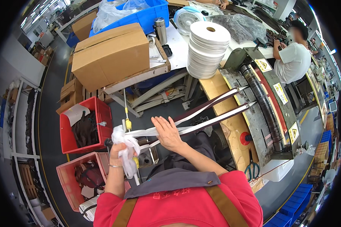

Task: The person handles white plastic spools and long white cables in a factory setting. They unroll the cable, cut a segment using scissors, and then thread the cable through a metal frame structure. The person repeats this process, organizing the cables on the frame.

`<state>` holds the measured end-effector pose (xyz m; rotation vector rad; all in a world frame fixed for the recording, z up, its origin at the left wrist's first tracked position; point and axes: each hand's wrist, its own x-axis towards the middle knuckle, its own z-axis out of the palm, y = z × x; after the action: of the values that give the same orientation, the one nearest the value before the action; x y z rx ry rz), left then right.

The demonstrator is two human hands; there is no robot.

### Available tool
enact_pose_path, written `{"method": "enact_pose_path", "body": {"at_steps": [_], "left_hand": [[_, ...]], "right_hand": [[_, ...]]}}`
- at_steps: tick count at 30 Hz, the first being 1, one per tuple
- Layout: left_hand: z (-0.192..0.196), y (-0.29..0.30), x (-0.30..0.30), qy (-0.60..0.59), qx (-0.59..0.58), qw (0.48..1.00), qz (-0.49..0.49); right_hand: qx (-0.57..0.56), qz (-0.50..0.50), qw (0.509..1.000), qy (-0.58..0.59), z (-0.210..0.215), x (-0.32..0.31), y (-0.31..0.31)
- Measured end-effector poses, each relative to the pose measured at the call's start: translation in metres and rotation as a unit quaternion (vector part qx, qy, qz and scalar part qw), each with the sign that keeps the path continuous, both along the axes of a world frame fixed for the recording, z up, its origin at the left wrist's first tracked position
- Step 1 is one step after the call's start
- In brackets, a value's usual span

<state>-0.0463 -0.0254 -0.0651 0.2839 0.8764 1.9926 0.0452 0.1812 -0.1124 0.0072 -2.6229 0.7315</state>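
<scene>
Seen from above, a person in a red top with brown straps works at a machine. Two long white fabric tapes (212,113), each riding on a dark strip, run as a near-parallel pair from the olive-green metal machine (269,109) at the upper right, slanting down and left toward the person's lap. Their long axis lies along that diagonal.

The right hand (168,132) lies on the tapes near their lower end, palm down, fingers stretched flat and pointing up and left; its grip is open, pressing rather than clasping. The forearm comes up from the lower right, roughly in line with the tapes.

The left hand (119,151) sits just left and lower, raised on a near-vertical forearm with a thin bracelet at the wrist. Its grip is closed around a crumpled white bunch of tape (127,145), where the tape ends gather. This hand is at the tapes' very end; the right hand is nearer the machine.

Nearby: a stack of white tape rolls (206,49) on the table, red plastic crates (85,126) on the floor at left, a brown cardboard box (110,55), and green-handled scissors (252,168) beside the machine.
</scene>
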Motion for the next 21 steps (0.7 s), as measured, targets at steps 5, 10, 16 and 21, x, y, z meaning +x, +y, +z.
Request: {"method": "enact_pose_path", "body": {"at_steps": [5, 10, 16, 21], "left_hand": [[0.031, 0.022, -0.003, -0.01, 0.002, 0.98, 0.201], [-0.002, 0.029, -0.018, 0.417, -0.335, 0.844, 0.035], [-0.033, 0.021, -0.009, 0.146, -0.23, 0.944, -0.184], [-0.016, 0.015, 0.002, -0.073, -0.101, 0.992, 0.0]], "right_hand": [[-0.064, 0.048, 0.996, -0.045, -0.008, 0.004, -0.005], [-0.079, 0.136, 0.986, -0.057, 0.03, 0.006, -0.018], [-0.11, 0.157, 0.981, -0.028, 0.041, 0.002, 0.0], [-0.102, 0.115, 0.988, 0.024, 0.033, 0.005, 0.004]]}}
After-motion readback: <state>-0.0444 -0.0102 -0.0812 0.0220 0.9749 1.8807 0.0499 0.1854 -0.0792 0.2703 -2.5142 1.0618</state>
